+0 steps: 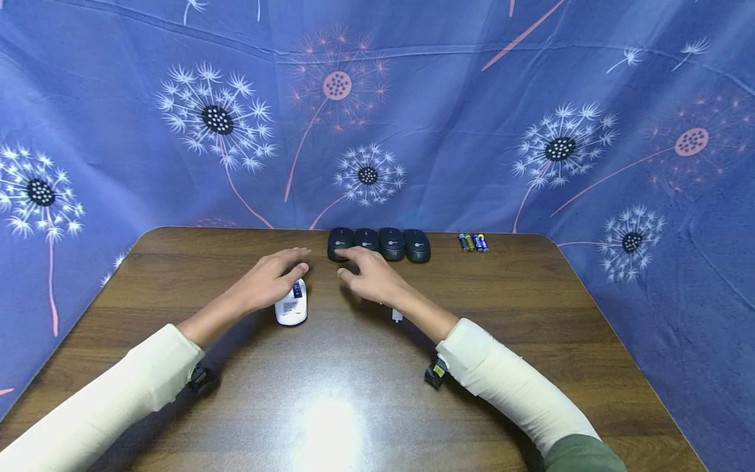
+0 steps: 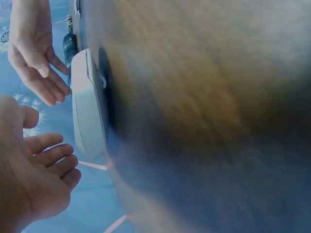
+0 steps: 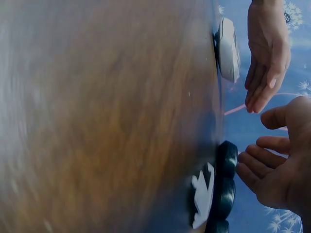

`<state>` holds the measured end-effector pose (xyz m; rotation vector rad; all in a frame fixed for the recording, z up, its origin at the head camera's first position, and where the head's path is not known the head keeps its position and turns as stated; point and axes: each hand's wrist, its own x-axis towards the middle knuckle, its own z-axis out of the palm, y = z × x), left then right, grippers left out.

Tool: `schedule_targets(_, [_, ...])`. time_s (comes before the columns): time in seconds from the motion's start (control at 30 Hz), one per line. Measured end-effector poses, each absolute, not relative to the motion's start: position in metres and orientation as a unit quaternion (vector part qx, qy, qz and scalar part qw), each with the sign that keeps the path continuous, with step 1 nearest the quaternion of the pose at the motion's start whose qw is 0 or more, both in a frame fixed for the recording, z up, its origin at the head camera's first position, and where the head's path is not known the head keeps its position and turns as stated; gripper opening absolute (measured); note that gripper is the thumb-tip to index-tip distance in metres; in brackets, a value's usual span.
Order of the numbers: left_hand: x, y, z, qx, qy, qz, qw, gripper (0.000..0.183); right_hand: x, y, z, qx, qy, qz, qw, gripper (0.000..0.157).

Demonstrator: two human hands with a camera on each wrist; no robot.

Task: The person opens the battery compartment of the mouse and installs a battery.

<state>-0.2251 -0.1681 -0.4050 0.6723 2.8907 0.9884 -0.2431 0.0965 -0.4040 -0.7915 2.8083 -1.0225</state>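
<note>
My left hand (image 1: 268, 282) hovers over the table with fingers loosely extended, holding nothing. Below it and partly covered lies a white computer mouse (image 1: 291, 309), a blue label and a silver one facing up; its ridged side (image 2: 92, 138) shows in the left wrist view. To the right, my right hand (image 1: 373, 275) is also raised and empty, fingers relaxed and pointing toward the left hand. Partly hidden under the right wrist is a small flat white plastic piece (image 3: 203, 196) with notched ends. Just beyond the right fingers stands a row of black computer mice (image 1: 392, 242).
Several batteries (image 1: 474, 242) lie side by side at the back right of the wooden table (image 1: 501, 308). A blue dandelion-print cloth (image 1: 436, 131) hangs behind the table's far edge. A bright light reflection falls on the near part of the tabletop.
</note>
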Motion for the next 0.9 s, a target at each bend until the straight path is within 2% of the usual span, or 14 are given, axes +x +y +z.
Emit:
schedule_targets(0.4, [-0.247,-0.15,-0.397,0.263,0.939,0.22,0.029,0.06,-0.263,0.111,-0.402,-0.296,0.931,-0.212,0.011,0.062])
schedule_targets(0.63, [-0.26,-0.139,-0.395,0.268,0.942,0.194,0.057,0.065,-0.321,0.121,-0.462,-0.331,0.937,-0.106,-0.02,0.07])
schedule_targets(0.73, [-0.265,-0.136,-0.394,0.277,0.942,0.178,0.064,0.065,-0.315,0.117,-0.447,-0.328,0.941,-0.086,0.011,0.07])
schedule_targets(0.9, [-0.269,-0.133,-0.394,0.298,0.94,0.15,0.071,0.064,-0.284,0.106,-0.406,-0.317,0.944,-0.058,0.067,0.067])
